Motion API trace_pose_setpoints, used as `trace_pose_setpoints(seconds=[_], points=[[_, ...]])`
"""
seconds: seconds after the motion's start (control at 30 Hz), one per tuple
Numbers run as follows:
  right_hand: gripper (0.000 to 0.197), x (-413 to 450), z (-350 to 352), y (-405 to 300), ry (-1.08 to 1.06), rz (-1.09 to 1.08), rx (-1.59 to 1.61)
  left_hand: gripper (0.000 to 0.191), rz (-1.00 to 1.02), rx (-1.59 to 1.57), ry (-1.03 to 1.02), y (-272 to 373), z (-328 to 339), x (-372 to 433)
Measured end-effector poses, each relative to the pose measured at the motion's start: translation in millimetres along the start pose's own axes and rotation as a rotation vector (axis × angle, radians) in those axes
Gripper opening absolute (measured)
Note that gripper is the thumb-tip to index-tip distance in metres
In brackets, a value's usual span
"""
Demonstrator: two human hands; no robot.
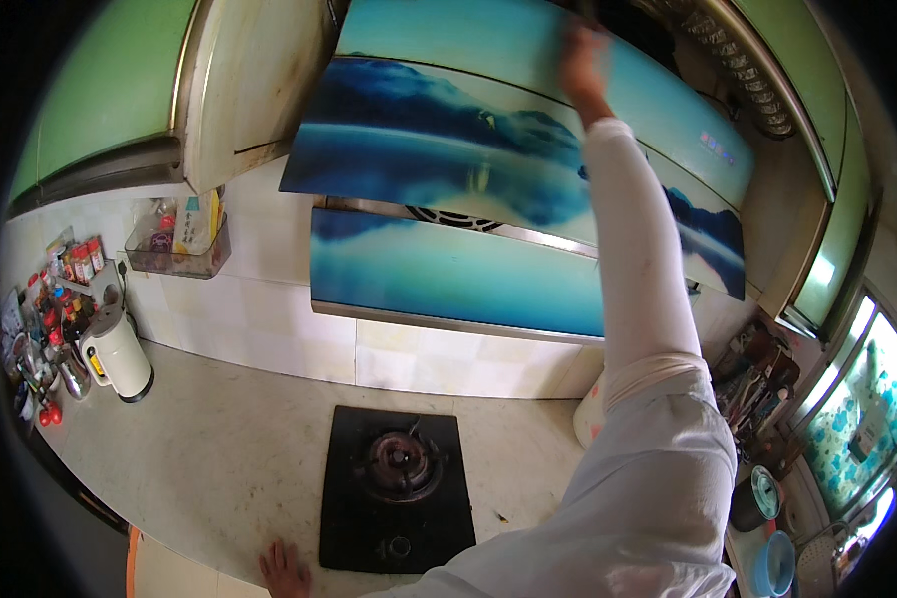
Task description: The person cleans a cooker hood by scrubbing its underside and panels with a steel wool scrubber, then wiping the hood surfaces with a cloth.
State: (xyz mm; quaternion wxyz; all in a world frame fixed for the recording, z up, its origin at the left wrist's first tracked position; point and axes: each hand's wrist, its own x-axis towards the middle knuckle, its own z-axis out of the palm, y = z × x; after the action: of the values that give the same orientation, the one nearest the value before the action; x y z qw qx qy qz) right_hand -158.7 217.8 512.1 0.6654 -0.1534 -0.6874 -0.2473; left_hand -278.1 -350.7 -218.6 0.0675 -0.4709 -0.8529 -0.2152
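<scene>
My right hand (585,71) is raised high to the upper glass panel of a range hood (448,142) printed with a blue mountain lake. It is blurred, and a dark thing shows at its fingers, too unclear to name; whether the hand grips it I cannot tell. A white sleeve covers that arm. My left hand (285,569) rests palm down, fingers apart, on the pale countertop (217,448) near its front edge. Just right of it lies a black single-burner gas hob (398,486). Below the hood's middle panel, part of a round dark grille (452,217) shows.
A cream electric kettle (117,355) stands at the left beside seasoning bottles (63,314). A clear plastic wall basket (179,254) hangs above. Green cabinets (105,90) flank the hood. At the right are a dark pot (755,499), a blue basin (774,564) and a window.
</scene>
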Motion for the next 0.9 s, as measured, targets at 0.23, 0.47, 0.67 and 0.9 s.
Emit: trace_pose_setpoints(seconds=[0.23,0.47,0.67,0.9], points=[[0.037,-6,-20,18,0.199,0.514,-0.623,0.047,0.017,0.081,0.107,-63,17,2],[0.04,45,116,-195,0.544,0.113,-0.146,0.055,-0.064,0.008,0.106,-58,5,-4],[0.032,60,109,-198,0.147,-0.315,-0.041,0.057,-0.067,-0.029,-0.029,-45,-6,21],[0.027,13,67,-142,-0.164,-0.612,0.266,0.057,-0.003,0.133,0.012,-62,14,1]])
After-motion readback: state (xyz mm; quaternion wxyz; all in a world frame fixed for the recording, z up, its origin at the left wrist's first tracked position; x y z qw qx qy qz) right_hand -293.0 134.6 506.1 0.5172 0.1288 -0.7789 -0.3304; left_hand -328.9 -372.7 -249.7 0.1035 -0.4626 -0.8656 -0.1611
